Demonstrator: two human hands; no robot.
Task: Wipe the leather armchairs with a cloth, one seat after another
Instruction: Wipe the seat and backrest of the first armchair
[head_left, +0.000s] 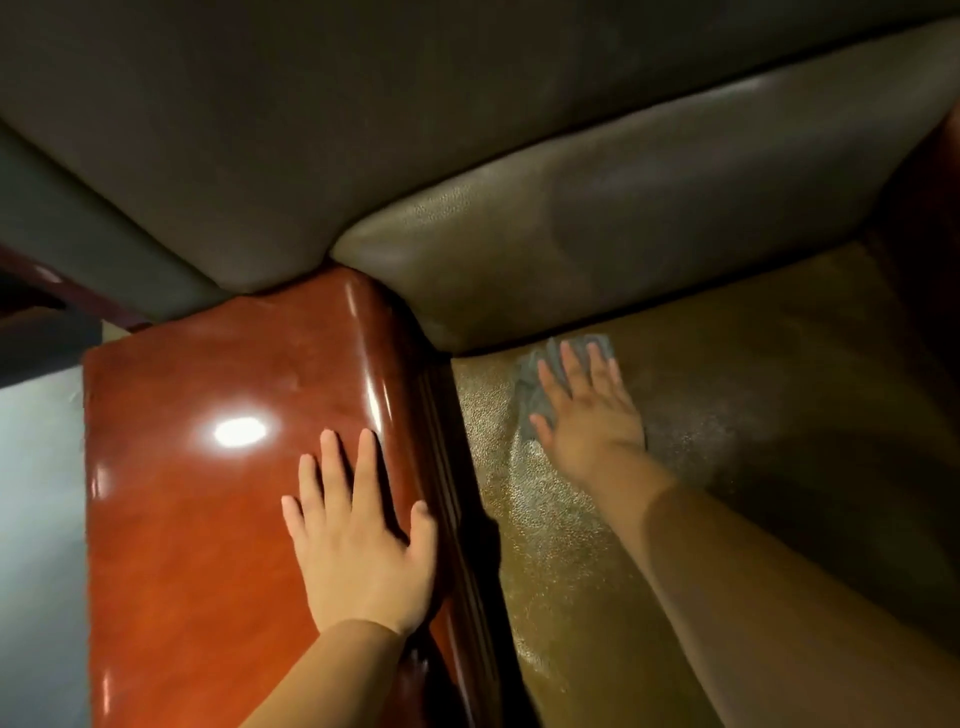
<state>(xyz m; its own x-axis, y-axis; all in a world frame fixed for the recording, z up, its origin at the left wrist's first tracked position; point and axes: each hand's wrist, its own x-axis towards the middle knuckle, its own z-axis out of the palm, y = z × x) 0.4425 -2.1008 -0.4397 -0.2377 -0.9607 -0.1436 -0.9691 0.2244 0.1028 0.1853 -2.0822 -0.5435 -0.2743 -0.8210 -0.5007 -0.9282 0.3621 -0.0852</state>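
The right hand (589, 415) lies flat on a grey cloth (540, 379), pressing it onto the seat (545, 545) of a leather armchair. Its fingers are straight and slightly spread, pointing toward the back cushion (649, 218); nothing is pinched or gripped, the palm and fingers simply hold the cloth down. The cloth sits at the rear left corner of the seat, just in front of the seam where seat meets back cushion, and near the armrest (218, 467). Part of it shows beyond the fingertips and along the thumb side of the hand; the rest is hidden under the palm. The seat leather is olive-brown and grainy, with a bright sheen along its left strip. The left hand (358, 540) rests palm down on the top of the glossy reddish-brown wooden armrest, fingers straight and a little apart, the thumb lying over the armrest's inner edge toward the seat. A bright spot of light reflects on the wood just beyond the fingertips. Both forearms are bare. Behind the armrest a second, darker leather back (311, 130) fills the upper left of the view, meeting the first back cushion at the armrest's far end. A pale floor (36, 493) shows at the far left.
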